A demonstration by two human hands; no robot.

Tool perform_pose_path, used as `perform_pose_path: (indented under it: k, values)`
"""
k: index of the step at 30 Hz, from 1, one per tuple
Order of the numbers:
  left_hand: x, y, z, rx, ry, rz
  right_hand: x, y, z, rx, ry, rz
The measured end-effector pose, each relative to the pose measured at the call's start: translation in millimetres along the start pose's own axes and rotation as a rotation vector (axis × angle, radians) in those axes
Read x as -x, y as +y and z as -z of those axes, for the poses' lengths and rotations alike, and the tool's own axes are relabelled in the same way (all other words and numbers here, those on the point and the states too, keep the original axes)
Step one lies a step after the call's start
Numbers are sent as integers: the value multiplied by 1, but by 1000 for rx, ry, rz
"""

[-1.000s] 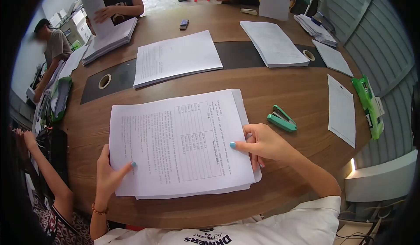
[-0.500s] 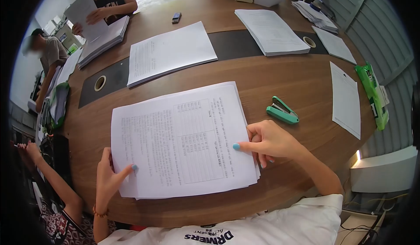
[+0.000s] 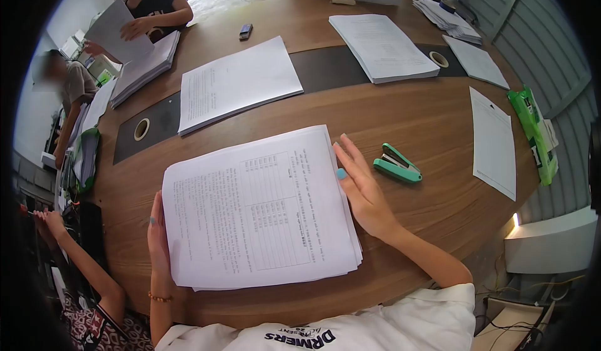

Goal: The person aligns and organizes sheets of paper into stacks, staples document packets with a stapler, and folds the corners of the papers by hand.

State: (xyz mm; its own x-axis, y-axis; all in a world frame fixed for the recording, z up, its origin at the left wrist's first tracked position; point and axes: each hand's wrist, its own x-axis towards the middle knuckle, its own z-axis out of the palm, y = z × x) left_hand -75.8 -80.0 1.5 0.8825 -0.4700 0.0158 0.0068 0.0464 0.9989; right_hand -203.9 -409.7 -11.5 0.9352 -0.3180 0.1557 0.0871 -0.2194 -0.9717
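Note:
A stack of printed sheets (image 3: 263, 207) lies on the wooden table in front of me, its text turned sideways and its lower sheets sticking out a little at the right and bottom. My left hand (image 3: 159, 235) is upright against the stack's left edge, fingers extended. Along the right edge lies my right hand (image 3: 363, 191), fingers stretched out and pressed to the sheets' side. Neither hand grips the paper. A green stapler (image 3: 399, 164) sits just right of my right hand.
Beyond are two paper stacks (image 3: 238, 85) (image 3: 383, 47), a phone (image 3: 246, 31) and a dark strip (image 3: 328, 66) across the table. A single sheet (image 3: 493, 143) and a green package (image 3: 533, 135) lie right. People sit left and across, one lifting sheets.
Both hands have let go of the stack's top; their fingers have straightened and now rest flat along its sides. The stack has shifted slightly left. The person across on the left has tilted the lifted sheets.

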Motion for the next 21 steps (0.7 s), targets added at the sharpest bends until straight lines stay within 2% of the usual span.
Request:
perform_pose_path:
  k: [3,4,6,8,10,13,15,21]
  values:
    - [-4,-19,28,80,51,9,-6,4,-4,-12,-28,-18]
    - [-11,-7,22,77,48,10,-9,11,-4,-47,8,-21]
    - [-41,36,4,-810,72,-412,-14,12,-2,-81,54,-35]
    - [-74,78,-44,-967,-214,-427,-18,5,-1,-214,118,-82]
    - [-100,70,-95,-857,-376,-450,-18,14,-4,-128,132,-28]
    - [-131,28,-151,-855,-425,-655,-20,21,-5,-28,181,40]
    - [-136,10,-164,-865,-399,-689,-20,20,-6,-23,228,46]
    - [-136,6,-171,-779,-427,-565,-22,23,-7,25,154,50]
